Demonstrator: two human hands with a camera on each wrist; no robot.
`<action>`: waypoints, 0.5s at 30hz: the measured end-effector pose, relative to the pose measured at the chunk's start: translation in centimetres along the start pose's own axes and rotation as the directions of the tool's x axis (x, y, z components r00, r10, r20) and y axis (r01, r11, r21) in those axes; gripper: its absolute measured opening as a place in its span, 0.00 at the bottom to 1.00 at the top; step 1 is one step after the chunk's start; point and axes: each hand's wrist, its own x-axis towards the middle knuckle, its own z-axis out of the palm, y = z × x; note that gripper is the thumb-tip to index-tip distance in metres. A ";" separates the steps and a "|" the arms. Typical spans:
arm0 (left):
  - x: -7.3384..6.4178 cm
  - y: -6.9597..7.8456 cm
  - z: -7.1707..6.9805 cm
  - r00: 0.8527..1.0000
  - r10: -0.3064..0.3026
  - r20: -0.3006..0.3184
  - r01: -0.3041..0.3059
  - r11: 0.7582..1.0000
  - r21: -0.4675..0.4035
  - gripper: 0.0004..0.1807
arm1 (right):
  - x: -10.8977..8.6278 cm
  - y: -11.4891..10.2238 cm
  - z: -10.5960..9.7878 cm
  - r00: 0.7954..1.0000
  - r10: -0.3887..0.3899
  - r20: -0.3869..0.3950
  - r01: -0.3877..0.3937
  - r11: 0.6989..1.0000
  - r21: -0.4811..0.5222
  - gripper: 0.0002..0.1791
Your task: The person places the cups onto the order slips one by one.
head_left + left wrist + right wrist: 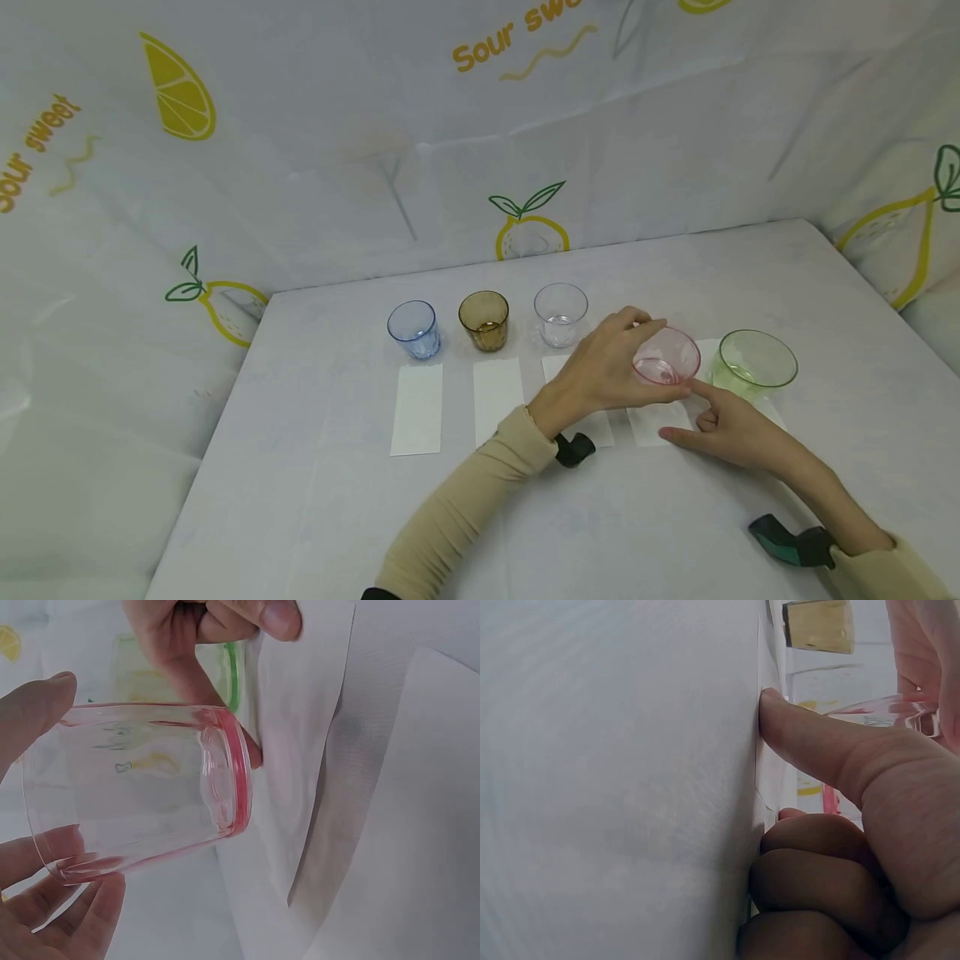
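Observation:
My left hand (pixel 600 362) grips a pink-tinted glass (pixel 667 357) by its sides, thumb and fingers near the rim. The left wrist view shows the glass (pixel 142 780) with its thick base close over a white paper strip (pixel 300 720). At that strip is my right hand (pixel 738 429), its thumb (pixel 802 727) touching the paper. Its index finger reaches toward the far end of the strip, under the pink glass, while the other fingers are curled in. A green-tinted glass (pixel 753 362) stands just beyond the right hand.
Blue (pixel 416 333), brown (pixel 485 323) and clear (pixel 561 317) glasses stand in a row at the back. White paper strips (pixel 417 410) lie before them on the white-covered table (pixel 315 500). Behind rises a lemon-print cloth (pixel 337 167).

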 end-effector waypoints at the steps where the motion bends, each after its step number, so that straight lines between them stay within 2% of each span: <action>1: -0.1 0.0 0.1 1.000 -0.002 0.003 0.002 1.000 0.001 0.45 | 0.0 0.0 0.0 1.000 0.000 -0.001 0.000 1.000 -0.004 0.48; 15: -0.9 0.0 1.3 1.000 -0.026 0.011 0.027 1.000 -0.010 0.43 | 0.1 0.0 0.0 1.000 -0.013 -0.010 0.013 1.000 0.025 0.41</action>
